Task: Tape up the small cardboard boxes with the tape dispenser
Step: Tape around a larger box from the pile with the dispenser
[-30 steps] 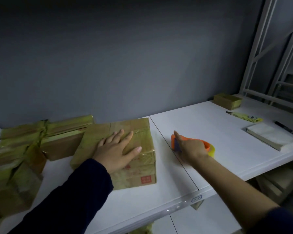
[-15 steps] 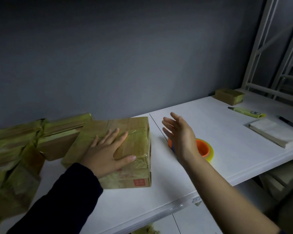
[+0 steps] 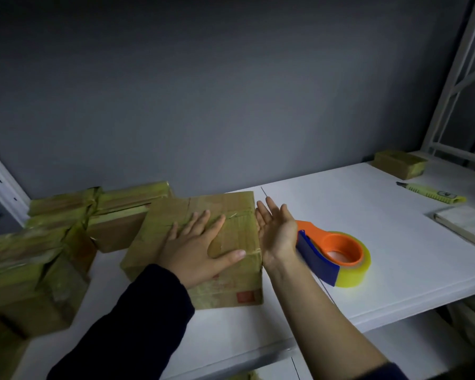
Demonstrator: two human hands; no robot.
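A small cardboard box (image 3: 231, 278) wrapped in clear tape lies on the white table (image 3: 381, 242) in front of me. My left hand (image 3: 198, 248) rests flat on its top with fingers spread. My right hand (image 3: 276, 231) is open, fingers straight, palm against the box's right side. The orange tape dispenser (image 3: 337, 253) with a blue blade guard and a clear tape roll lies on the table just right of my right hand, held by neither hand.
Several taped boxes (image 3: 66, 237) are piled at the left against the grey wall. At the back right sit another small box (image 3: 401, 163), a yellow utility knife (image 3: 433, 193) and a white pad (image 3: 466, 226). A white metal rack (image 3: 458, 78) rises at the right.
My right hand has let go of the tape dispenser, opened and moved left to the box's right side. The left hand has stayed on the box top.
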